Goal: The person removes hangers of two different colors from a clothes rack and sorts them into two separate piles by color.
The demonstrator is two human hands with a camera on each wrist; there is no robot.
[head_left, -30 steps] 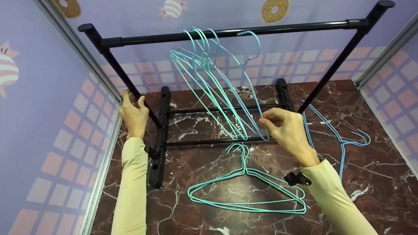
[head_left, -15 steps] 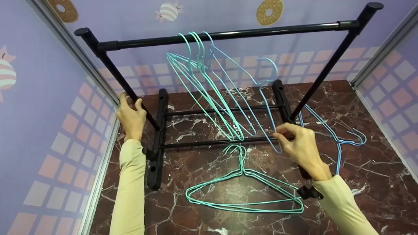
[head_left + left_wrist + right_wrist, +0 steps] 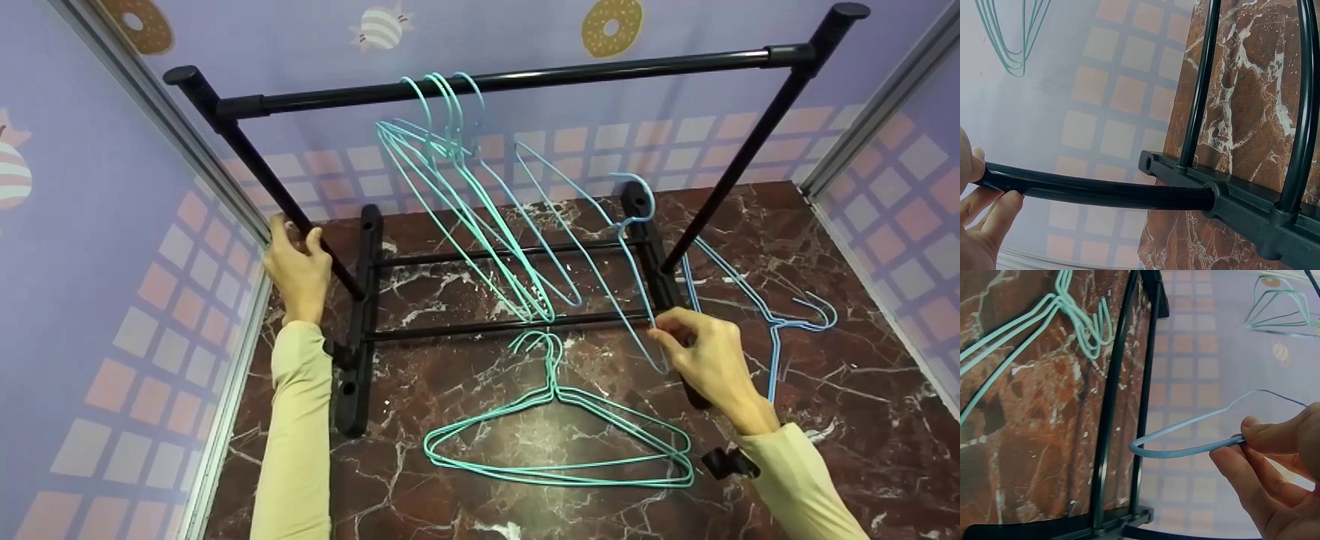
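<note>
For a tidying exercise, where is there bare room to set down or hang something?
Bare floor lies between the rack's left foot and the teal floor hangers. The top bar is free from the hanging hangers to the right upright. It's crowded by the right foot: right hand, held blue hanger, blue floor hangers.

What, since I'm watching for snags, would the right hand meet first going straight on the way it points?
Past its pinched blue hanger, the right hand would likely meet the hung blue hanger; the front lower bar also crosses that line, apparently below, but depth is unclear.

Blue hanger (image 3: 1185,452), black rack (image 3: 562,76), marbled floor (image 3: 600,517)
</note>
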